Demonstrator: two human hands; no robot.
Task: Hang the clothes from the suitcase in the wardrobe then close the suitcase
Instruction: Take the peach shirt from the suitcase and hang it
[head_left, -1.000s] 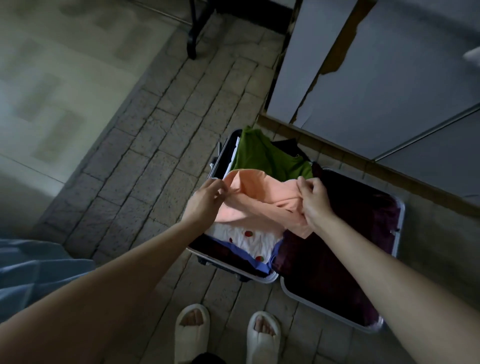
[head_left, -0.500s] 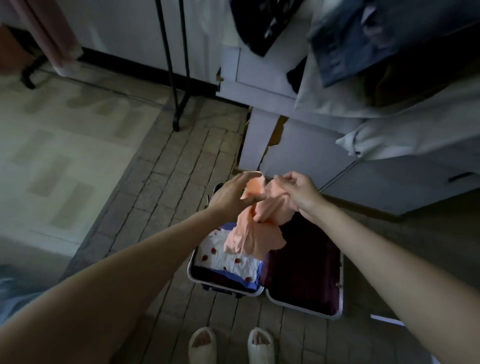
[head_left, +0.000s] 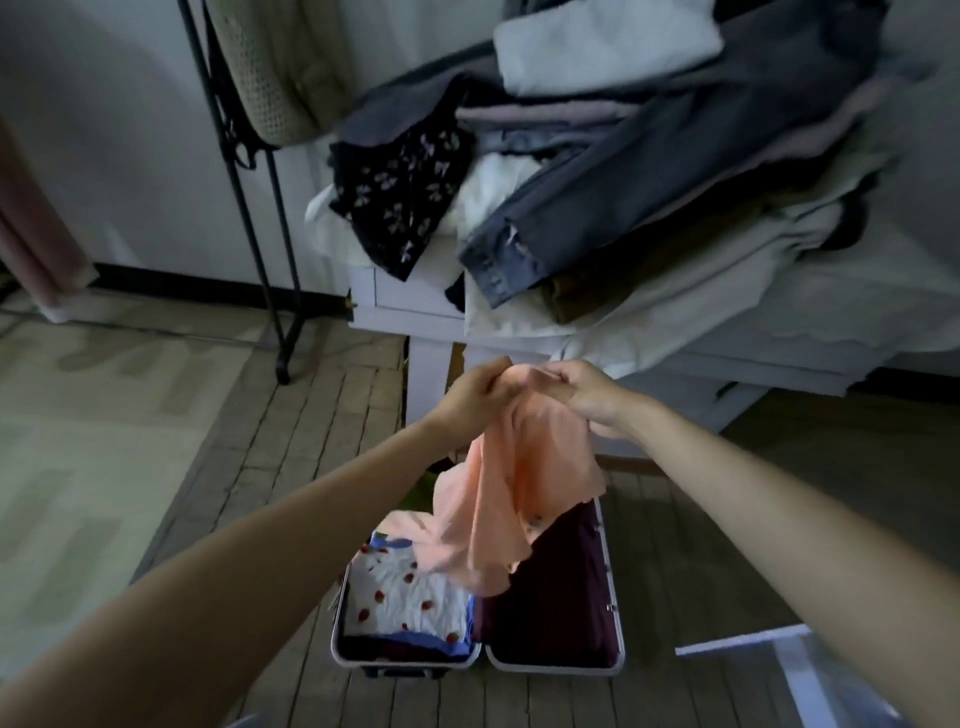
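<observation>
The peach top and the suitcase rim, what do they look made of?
The peach top, gripped by the left hand and right hand: thin, soft matte fabric, falling in limp folds. The suitcase rim: pale and smooth with small latches, probably metal, possibly plastic.

We look from a single head-worn camera, facing forward and down. Our forearms reach in from the near corners; the open suitcase (head_left: 556, 667) lies on the floor below, near us, and a heaped white table (head_left: 410, 306) stands farther right.
</observation>
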